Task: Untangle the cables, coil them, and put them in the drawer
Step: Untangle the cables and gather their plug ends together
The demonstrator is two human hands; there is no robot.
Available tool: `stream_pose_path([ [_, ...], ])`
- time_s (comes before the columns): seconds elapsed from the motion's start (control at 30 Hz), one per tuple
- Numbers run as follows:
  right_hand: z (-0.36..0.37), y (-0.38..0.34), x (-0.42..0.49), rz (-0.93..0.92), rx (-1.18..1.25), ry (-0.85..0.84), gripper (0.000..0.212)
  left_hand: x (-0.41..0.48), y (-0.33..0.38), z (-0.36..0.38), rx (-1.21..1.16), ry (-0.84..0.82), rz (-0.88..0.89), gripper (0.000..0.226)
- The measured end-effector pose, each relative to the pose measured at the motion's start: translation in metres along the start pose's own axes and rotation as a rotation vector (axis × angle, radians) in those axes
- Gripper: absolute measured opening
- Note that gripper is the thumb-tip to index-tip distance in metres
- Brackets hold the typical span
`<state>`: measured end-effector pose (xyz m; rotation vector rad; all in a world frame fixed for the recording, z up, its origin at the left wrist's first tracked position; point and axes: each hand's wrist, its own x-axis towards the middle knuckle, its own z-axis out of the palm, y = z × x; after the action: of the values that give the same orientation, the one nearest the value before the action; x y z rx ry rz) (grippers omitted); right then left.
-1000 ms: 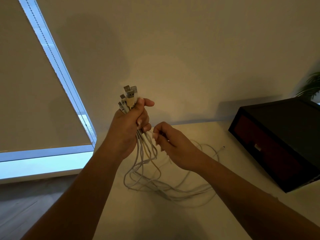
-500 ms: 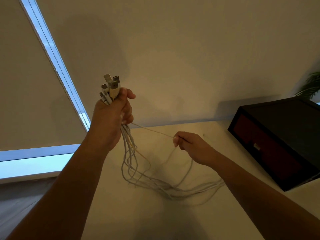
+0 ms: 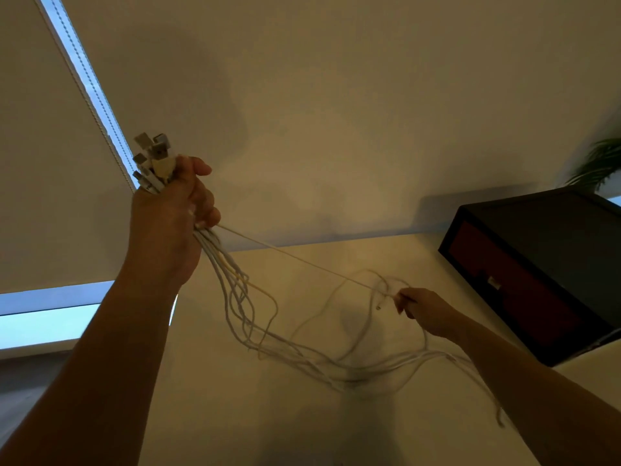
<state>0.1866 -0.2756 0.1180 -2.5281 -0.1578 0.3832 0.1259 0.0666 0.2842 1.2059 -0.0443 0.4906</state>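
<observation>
The left hand (image 3: pixel 171 223) is raised in the left middle of the frame, its fingers (image 3: pixel 208 213) curled tight round a bundle of thin white cables (image 3: pixel 302 351). Their flat, boxy metal plugs (image 3: pixel 153 156) bristle out above the fist. Below it the smooth, round cords hang in slack loops and trail over the pale matt worktop (image 3: pixel 235 415) toward the lower right.

One strand (image 3: pixel 302 260) runs straight and taut from the fist down to the right hand (image 3: pixel 425 311), right of centre. Its fingertips (image 3: pixel 401 299) pinch that strand, and a short loose end hangs just left of the pinch.

At the right edge stands a dark, square-cornered box (image 3: pixel 554 237) with a reddish drawer (image 3: pixel 510 290) whose front sits flush and carries a small pale handle. The cables lie on the worktop to its left, outside the drawer.

A smooth fabric blind (image 3: pixel 50 163) fills the upper left. Feathery plant fronds (image 3: pixel 598 163) show above the box.
</observation>
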Motion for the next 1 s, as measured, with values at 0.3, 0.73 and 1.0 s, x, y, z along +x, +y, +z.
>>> stream_pose_path([
  [0.3,-0.034,-0.051,-0.031,-0.204,0.056,-0.032,0.036,-0.003,-0.014,-0.001,0.467,-0.081,-0.005,0.026],
  [0.73,-0.067,-0.121,-0.059,-0.518,0.155,0.011,0.029,-0.05,-0.038,0.05,0.555,-0.697,-0.32,0.026],
  [1.0,-0.069,-0.122,-0.062,-0.52,0.047,0.16,0.024,-0.052,-0.038,0.047,0.252,-0.683,-0.63,0.032],
])
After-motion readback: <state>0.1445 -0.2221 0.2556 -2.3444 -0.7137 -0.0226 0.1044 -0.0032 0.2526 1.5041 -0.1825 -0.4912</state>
